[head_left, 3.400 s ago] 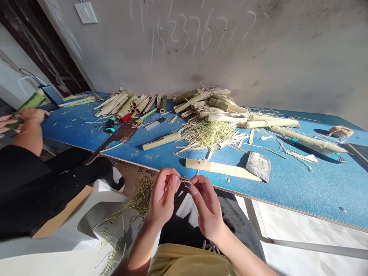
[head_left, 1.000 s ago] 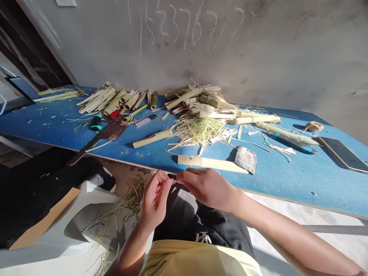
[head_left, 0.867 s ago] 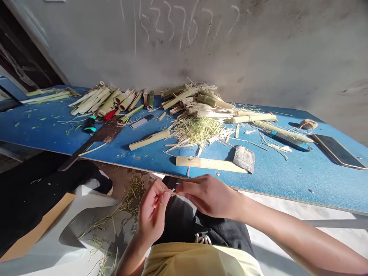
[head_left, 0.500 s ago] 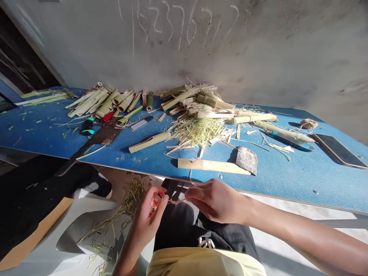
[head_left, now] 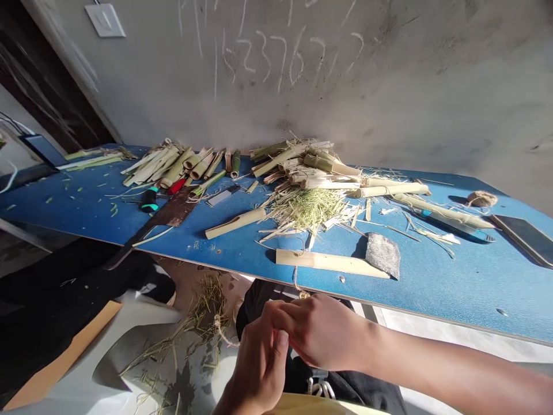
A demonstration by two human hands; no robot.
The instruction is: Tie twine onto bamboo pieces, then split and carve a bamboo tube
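Observation:
My left hand [head_left: 259, 357] and my right hand [head_left: 322, 334] meet above my lap, just in front of the table edge, fingers closed together. A length of twine [head_left: 220, 329] sticks out to the left of my left hand; the part between my fingers is hidden. Beyond my hands, a split bamboo strip [head_left: 322, 262] lies near the edge with a grey stone [head_left: 383, 255] on its right end. A thin cord [head_left: 295, 278] hangs from that strip over the edge, toward a small gold-coloured piece [head_left: 303, 294] by my right knuckles.
On the blue table [head_left: 436, 294] lie a bamboo pile [head_left: 311, 167], shavings [head_left: 313, 208], a cleaver-like blade [head_left: 175, 210], a ball of twine [head_left: 481, 199] and a phone [head_left: 525, 236]. A half-split bamboo tube [head_left: 235, 223] lies left of the shavings.
My hands have come together; before, they were apart with twine stretched between them. The twine end now shows on the left. The view has tilted up slightly.

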